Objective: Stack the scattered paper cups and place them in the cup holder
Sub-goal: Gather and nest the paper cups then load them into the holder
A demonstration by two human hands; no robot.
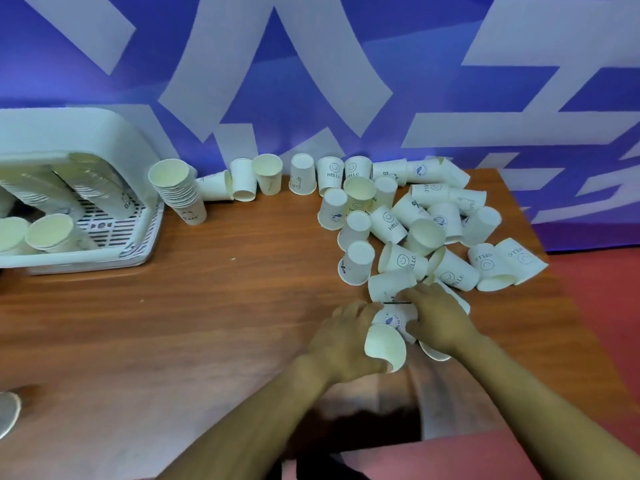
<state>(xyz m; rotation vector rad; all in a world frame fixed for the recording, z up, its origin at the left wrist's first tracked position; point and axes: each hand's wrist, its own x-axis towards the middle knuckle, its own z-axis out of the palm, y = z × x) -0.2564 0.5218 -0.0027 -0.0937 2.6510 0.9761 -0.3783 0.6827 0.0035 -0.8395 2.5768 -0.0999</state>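
With our left hand (pixel 341 336) curled round a tilted paper cup (pixel 386 346) and our right hand (pixel 438 322) gripping another just beside it, near the scattered cups (pixel 412 223) at right (light, thin-walled, easily crushed), we should hold their sides gently.

We see a brown wooden table (pixel 207 306), a blue-and-white patterned wall (pixel 311 64) behind it, and red floor (pixel 602 306) at right
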